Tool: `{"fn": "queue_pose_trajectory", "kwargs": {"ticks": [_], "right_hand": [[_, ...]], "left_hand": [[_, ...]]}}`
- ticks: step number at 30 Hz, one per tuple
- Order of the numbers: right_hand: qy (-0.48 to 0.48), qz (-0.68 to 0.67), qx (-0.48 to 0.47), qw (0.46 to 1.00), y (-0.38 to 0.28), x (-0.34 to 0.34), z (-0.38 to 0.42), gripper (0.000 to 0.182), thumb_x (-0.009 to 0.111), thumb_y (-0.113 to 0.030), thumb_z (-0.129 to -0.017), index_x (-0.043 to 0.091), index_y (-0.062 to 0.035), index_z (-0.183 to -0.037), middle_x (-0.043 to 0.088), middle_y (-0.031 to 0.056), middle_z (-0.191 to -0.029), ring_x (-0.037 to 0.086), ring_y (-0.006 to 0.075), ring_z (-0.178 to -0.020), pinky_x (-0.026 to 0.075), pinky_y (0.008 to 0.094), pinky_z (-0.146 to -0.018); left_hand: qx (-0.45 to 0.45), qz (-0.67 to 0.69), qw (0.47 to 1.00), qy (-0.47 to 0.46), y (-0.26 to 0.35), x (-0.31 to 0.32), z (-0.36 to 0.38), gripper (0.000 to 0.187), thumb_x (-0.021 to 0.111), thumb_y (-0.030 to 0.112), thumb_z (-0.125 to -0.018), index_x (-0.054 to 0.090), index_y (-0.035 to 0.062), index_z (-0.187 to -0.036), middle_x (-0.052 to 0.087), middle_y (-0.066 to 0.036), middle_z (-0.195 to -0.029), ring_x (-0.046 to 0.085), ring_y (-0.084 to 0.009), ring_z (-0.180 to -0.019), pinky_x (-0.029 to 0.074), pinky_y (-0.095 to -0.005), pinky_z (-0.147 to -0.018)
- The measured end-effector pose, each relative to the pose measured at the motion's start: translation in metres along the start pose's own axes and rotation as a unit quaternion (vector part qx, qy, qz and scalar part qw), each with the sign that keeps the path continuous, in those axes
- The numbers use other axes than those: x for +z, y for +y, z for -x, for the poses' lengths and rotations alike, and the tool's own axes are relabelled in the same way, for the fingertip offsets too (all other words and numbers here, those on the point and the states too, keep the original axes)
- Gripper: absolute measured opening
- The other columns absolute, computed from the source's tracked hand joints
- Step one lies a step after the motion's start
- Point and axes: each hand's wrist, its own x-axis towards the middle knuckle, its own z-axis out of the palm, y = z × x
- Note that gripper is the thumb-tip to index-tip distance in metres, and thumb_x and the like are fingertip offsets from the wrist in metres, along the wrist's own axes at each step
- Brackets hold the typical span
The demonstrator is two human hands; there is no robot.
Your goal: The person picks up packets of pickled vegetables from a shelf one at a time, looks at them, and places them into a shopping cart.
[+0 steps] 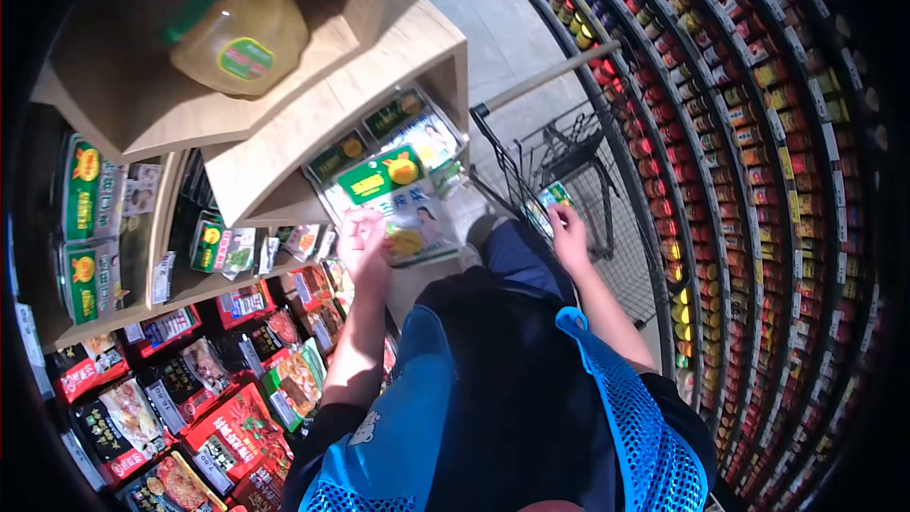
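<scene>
My left hand (pixel 365 239) is closed on the lower left edge of a green and white food packet (pixel 403 204), in front of a wooden shelf compartment. Behind that packet, more green and white packets (pixel 422 133) stand in the compartment. Toward the right, my right hand (pixel 569 235) has its fingers pressed together on a small green and white packet (pixel 550 201), held beside the shopping cart. Only part of this packet shows.
A shopping cart (pixel 607 270) with a long handle stands to the right. Beyond it are curved racks of jars (pixel 749 171). A large jar (pixel 242 33) sits on the wooden shelf (pixel 332 85). Red and black packs (pixel 246 431) fill the lower left.
</scene>
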Motion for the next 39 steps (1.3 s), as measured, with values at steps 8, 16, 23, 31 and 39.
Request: {"fn": "queue_pose_trajectory", "kwargs": {"ticks": [8,16,23,31,39], "right_hand": [[-0.262,-0.352,-0.017,0.898,-0.133,0.004,0.023,0.035,0.053,-0.006,-0.096,0.05,0.0036,-0.129,0.064,0.0099,-0.115,0.06,0.0121,-0.105,0.047,0.0268,-0.091],[-0.079,-0.405,0.052,0.91,-0.089,-0.031,0.002,0.026,0.052,-0.002,-0.094,0.057,0.0036,-0.119,0.068,0.0084,-0.103,0.063,0.0109,-0.089,0.05,0.0247,-0.081],[0.238,-0.363,0.133,0.891,0.062,-0.064,-0.051,0.021,0.05,-0.002,-0.091,0.058,0.0035,-0.109,0.066,0.0096,-0.096,0.063,0.0142,-0.081,0.052,0.0279,-0.072],[0.263,-0.152,0.413,0.859,0.302,0.004,-0.102,0.013,0.05,-0.004,-0.09,0.06,-0.0073,-0.096,0.063,0.0063,-0.083,0.06,0.0178,-0.062,0.05,0.0323,-0.047],[0.124,-0.235,0.461,0.847,0.336,0.018,-0.116,0.026,0.047,-0.001,-0.09,0.059,-0.0111,-0.11,0.063,0.0051,-0.083,0.06,0.0154,-0.06,0.053,0.0295,-0.049]], "left_hand": [[-0.144,0.022,0.984,-0.104,-0.036,0.066,0.016,0.026,0.048,-0.008,-0.089,0.042,0.0062,-0.11,0.06,-0.013,-0.107,0.061,-0.019,-0.097,0.048,-0.0287,-0.087],[-0.011,-0.049,0.981,-0.189,-0.024,0.075,-0.038,0.038,0.049,0.005,-0.098,0.034,0.0038,-0.132,0.058,-0.022,-0.124,0.063,-0.0259,-0.104,0.048,-0.0375,-0.093],[-0.073,-0.257,0.963,-0.021,-0.021,0.024,-0.093,0.046,0.057,0.011,-0.095,0.038,-0.0009,-0.135,0.045,-0.017,-0.138,0.048,-0.022,-0.124,0.038,-0.037,-0.106],[-0.186,-0.132,0.974,-0.002,-0.01,0.027,-0.107,0.047,0.058,0.015,-0.094,0.04,-0.0025,-0.135,0.048,-0.01,-0.123,0.053,-0.0186,-0.11,0.041,-0.0367,-0.102],[-0.156,-0.136,0.978,0.025,-0.012,0.03,-0.102,0.043,0.059,0.013,-0.094,0.044,-0.0054,-0.13,0.053,-0.012,-0.123,0.056,-0.0206,-0.111,0.043,-0.0363,-0.102]]}}
